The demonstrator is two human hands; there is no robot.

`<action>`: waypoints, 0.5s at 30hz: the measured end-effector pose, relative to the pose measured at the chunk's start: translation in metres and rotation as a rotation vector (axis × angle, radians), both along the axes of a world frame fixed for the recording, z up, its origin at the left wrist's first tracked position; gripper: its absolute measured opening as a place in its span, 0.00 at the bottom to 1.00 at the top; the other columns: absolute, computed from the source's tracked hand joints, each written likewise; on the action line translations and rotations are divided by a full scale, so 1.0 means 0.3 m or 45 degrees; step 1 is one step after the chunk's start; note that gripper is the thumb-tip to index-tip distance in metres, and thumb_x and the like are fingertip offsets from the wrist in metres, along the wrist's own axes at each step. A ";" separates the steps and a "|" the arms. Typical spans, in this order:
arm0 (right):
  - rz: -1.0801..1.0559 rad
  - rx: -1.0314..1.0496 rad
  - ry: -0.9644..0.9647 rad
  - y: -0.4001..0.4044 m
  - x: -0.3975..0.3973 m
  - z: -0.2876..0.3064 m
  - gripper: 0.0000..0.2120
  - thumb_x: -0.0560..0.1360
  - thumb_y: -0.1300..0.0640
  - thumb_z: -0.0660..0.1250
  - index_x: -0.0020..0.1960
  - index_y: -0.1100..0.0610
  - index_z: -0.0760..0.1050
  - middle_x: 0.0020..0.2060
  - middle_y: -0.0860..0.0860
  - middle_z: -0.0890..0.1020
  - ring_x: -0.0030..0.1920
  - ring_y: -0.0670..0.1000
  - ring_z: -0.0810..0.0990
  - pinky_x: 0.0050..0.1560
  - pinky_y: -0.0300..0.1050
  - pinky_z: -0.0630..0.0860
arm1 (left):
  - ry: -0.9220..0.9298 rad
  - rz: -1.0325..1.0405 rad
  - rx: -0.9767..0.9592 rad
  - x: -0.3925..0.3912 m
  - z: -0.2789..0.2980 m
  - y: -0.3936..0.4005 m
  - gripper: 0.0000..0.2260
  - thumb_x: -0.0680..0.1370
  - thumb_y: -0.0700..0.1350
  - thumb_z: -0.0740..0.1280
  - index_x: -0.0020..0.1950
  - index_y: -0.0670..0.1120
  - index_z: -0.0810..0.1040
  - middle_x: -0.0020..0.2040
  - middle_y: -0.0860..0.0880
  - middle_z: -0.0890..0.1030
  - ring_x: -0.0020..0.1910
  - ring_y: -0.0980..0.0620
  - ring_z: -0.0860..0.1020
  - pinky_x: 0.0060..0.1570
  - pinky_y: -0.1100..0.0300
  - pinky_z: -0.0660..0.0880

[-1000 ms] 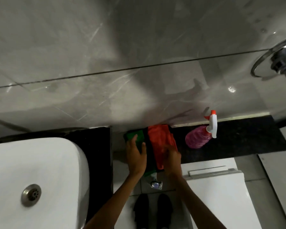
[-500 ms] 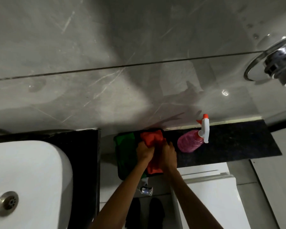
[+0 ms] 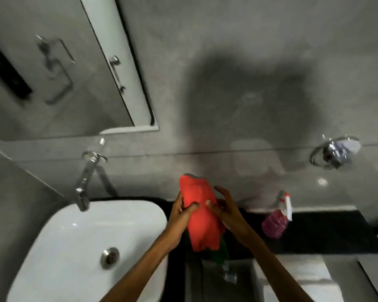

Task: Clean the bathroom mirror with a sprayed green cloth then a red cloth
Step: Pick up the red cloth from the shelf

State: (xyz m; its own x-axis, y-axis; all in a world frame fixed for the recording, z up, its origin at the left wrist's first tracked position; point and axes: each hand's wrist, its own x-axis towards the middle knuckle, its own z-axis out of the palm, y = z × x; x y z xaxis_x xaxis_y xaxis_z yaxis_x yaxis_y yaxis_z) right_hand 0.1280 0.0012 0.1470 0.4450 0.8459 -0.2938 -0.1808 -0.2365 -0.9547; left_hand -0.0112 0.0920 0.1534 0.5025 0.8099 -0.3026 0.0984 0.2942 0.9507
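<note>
A red cloth (image 3: 202, 216) hangs lifted above the black counter (image 3: 327, 232), held between both hands. My left hand (image 3: 180, 211) pinches its left edge. My right hand (image 3: 224, 207) holds the right edge with thumb and forefinger, the other fingers spread. Only a strip of the green cloth (image 3: 222, 251) shows, below and behind the red one. The pink spray bottle (image 3: 276, 219) with a white and red trigger lies on the counter to the right. The mirror (image 3: 52, 68) is on the wall at upper left.
A white basin (image 3: 79, 247) with a chrome drain sits at lower left, a chrome tap (image 3: 84, 182) above it. A chrome ring fixture (image 3: 334, 152) is on the tiled wall at right. A white toilet tank lid (image 3: 297, 277) is at lower right.
Both hands gathered the red cloth off the counter and lifted it. The view swung up and left, bringing the mirror, tap and more of the basin into sight.
</note>
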 end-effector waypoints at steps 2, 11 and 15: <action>0.005 0.145 -0.096 0.095 -0.095 0.184 0.27 0.78 0.60 0.73 0.74 0.50 0.68 0.60 0.60 0.83 0.57 0.57 0.85 0.55 0.52 0.84 | -0.073 -0.016 0.123 -0.103 0.191 0.086 0.24 0.74 0.35 0.72 0.65 0.57 0.77 0.53 0.56 0.88 0.51 0.57 0.86 0.46 0.65 0.82; -0.420 1.003 -0.895 0.519 -0.412 0.993 0.23 0.82 0.56 0.68 0.73 0.44 0.66 0.66 0.34 0.78 0.64 0.37 0.79 0.63 0.30 0.75 | -0.405 -0.054 0.884 -0.372 1.000 0.527 0.29 0.78 0.37 0.72 0.77 0.48 0.68 0.63 0.53 0.85 0.64 0.53 0.83 0.56 0.63 0.81; -0.752 1.234 -1.295 0.672 -0.445 1.261 0.20 0.82 0.60 0.67 0.71 0.50 0.67 0.68 0.53 0.71 0.66 0.38 0.73 0.66 0.25 0.70 | -0.519 0.022 1.147 -0.344 1.301 0.635 0.26 0.79 0.41 0.72 0.73 0.59 0.70 0.56 0.62 0.86 0.56 0.59 0.85 0.54 0.60 0.84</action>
